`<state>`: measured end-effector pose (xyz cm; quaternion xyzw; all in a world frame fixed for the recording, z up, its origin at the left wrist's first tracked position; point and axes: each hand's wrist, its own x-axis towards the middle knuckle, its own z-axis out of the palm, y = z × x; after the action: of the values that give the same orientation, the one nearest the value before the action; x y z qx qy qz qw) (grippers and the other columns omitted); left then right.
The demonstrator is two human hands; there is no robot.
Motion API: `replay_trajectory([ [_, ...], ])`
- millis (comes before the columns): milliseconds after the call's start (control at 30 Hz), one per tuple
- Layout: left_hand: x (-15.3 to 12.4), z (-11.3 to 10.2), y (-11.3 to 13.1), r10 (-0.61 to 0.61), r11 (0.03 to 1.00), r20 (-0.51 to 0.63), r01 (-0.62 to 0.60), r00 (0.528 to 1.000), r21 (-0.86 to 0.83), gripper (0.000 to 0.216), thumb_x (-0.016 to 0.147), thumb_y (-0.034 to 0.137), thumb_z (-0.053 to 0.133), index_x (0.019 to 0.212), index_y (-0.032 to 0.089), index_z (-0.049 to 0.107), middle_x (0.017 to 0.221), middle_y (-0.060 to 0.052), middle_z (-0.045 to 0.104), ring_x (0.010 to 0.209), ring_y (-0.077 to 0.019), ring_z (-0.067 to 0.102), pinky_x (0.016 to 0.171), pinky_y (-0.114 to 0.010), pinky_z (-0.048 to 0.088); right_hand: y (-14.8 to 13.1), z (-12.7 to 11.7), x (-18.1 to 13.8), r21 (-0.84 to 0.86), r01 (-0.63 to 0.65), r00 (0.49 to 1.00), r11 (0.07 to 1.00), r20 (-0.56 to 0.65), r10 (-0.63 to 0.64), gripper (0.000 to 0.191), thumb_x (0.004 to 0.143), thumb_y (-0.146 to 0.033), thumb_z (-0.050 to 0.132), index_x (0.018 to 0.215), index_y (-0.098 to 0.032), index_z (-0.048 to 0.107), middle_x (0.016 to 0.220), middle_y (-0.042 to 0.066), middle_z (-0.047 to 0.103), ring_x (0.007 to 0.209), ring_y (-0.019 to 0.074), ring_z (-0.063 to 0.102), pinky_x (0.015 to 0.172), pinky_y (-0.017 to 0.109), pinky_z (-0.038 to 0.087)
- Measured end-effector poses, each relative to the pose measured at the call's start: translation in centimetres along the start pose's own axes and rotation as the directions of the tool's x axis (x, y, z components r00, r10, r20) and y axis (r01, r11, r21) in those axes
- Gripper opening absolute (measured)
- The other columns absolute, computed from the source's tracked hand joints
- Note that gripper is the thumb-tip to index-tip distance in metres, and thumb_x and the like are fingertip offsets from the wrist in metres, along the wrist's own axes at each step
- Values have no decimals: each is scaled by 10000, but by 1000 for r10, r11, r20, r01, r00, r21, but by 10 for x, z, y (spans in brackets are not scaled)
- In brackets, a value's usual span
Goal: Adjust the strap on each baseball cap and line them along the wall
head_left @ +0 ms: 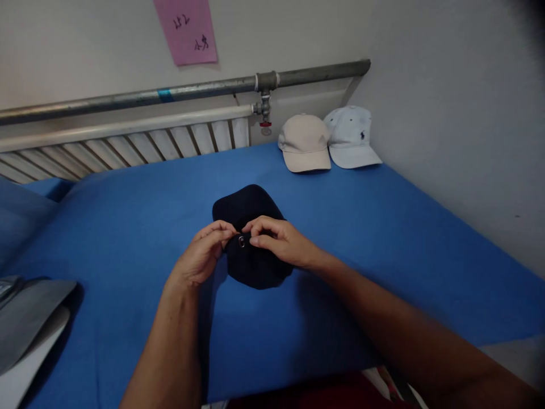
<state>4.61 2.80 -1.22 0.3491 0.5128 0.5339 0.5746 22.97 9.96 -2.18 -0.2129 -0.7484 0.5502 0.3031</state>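
Note:
A dark navy cap (259, 267) lies on the blue cloth in front of me, its brim pointing away. A small metal buckle (242, 242) shows on it between my hands. My left hand (204, 250) pinches the cap just left of the buckle, thumb and fingertips together. From the other side my right hand (281, 241) has its fingers curled, with thumb and forefinger closed on the cap's dark fabric by the buckle. Exactly which strap or edge lies between the fingertips is too dark to make out.
A beige cap (304, 142) and a pale blue cap (351, 136) stand at the back right by the wall. Grey caps (34, 318) lie at the left edge. Behind the blue surface (140, 227) are a white radiator (140, 145) and a metal pipe (213, 87) with a red-handled valve (265, 124).

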Motion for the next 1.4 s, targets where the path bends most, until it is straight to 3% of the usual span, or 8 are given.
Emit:
replay_trajectory([
  [300, 0, 13, 1, -48, 986, -94, 32, 994, -162, 183, 549, 71, 778, 647, 138, 638, 602, 28, 627, 516, -31, 504, 436, -117, 330, 4, 4, 0, -140, 181, 978, 973, -77, -193, 121, 814, -194, 615, 704, -186, 565, 1011, 52, 637, 959, 167, 610, 891, 368, 464],
  [733, 0, 24, -1, -3, 990, -164, -20, 987, -138, 234, 542, 63, 743, 577, 149, 529, 524, 62, 568, 496, -21, 499, 445, -107, 321, 2, 11, -3, -359, 353, 886, 864, -167, -432, 101, 775, -107, 560, 709, -178, 534, 1116, 108, 603, 952, 188, 644, 863, 371, 541],
  [1000, 1, 26, -4, 16, 993, -161, -34, 987, -110, 223, 551, 81, 743, 569, 153, 533, 542, 52, 564, 541, -44, 522, 482, -143, 331, 3, 13, -6, -546, 406, 831, 733, -112, -544, 117, 783, -70, 512, 738, -179, 517, 1123, 143, 595, 995, 205, 627, 870, 376, 553],
  [1200, 0, 29, -6, 57, 994, -179, -72, 982, -78, 234, 542, 84, 744, 548, 156, 521, 511, 68, 509, 514, -47, 481, 521, -180, 354, 0, 13, -7, -587, 381, 870, 714, -33, -491, 134, 795, -76, 489, 765, -193, 547, 1112, 131, 602, 1040, 238, 600, 909, 434, 529],
  [1400, -2, 27, -8, 102, 992, -157, -112, 982, -59, 235, 560, 90, 753, 564, 155, 527, 621, 40, 581, 623, -67, 536, 589, -182, 396, -2, 7, -5, -527, 377, 900, 761, 15, -436, 122, 831, -99, 492, 758, -177, 550, 1049, 127, 612, 986, 202, 615, 877, 357, 522],
])
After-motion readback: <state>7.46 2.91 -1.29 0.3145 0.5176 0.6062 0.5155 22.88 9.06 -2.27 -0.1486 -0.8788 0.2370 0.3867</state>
